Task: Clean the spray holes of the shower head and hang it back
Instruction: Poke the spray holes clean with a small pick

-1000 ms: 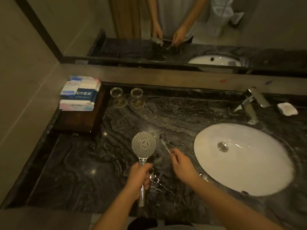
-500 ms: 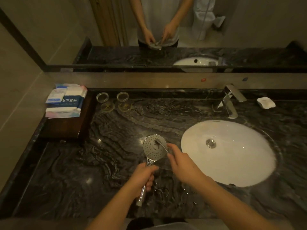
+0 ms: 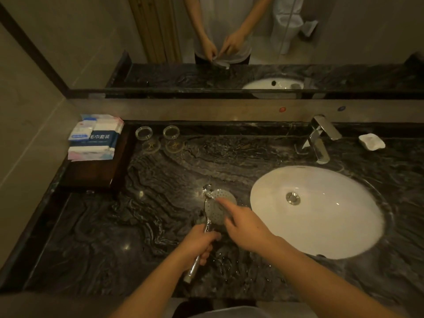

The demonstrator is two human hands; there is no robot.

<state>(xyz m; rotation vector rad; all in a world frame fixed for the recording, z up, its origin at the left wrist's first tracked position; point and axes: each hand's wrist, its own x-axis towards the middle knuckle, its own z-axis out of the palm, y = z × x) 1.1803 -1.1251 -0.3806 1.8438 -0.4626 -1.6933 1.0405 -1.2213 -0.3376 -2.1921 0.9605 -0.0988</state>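
Head view looks down at a dark stone counter [image 3: 160,226] with wavy lines in it. 2 bare arms reach in from the bottom.

The left hand [image 3: 197,245] is curled tight round the shiny handle of the shower head [image 3: 215,207]. The end of the handle sticks out below the fist, toward the person. The round face with the little spray holes sits above the fist, farther from the person, and it faces up. The shower head is over the counter, just left of the white sink [image 3: 344,226].

The right hand [image 3: 246,226] reaches over the round face from the right side. Its fingers are bent and pinch a thin brush [image 3: 210,193]. The brush is blurry. Its far end lies at the top left edge of the round face, touching it or nearly so. The hand covers the lower right part of the face.

A silver tap [image 3: 320,138] stands behind the sink. A white soap dish [image 3: 371,141] sits right of the tap. 2 small glass cups [image 3: 158,133] stand near the back wall. A pack of towels [image 3: 96,137] rests on a dark wood tray [image 3: 91,173] at the left. The mirror [image 3: 206,42] above shows the person's hands again.
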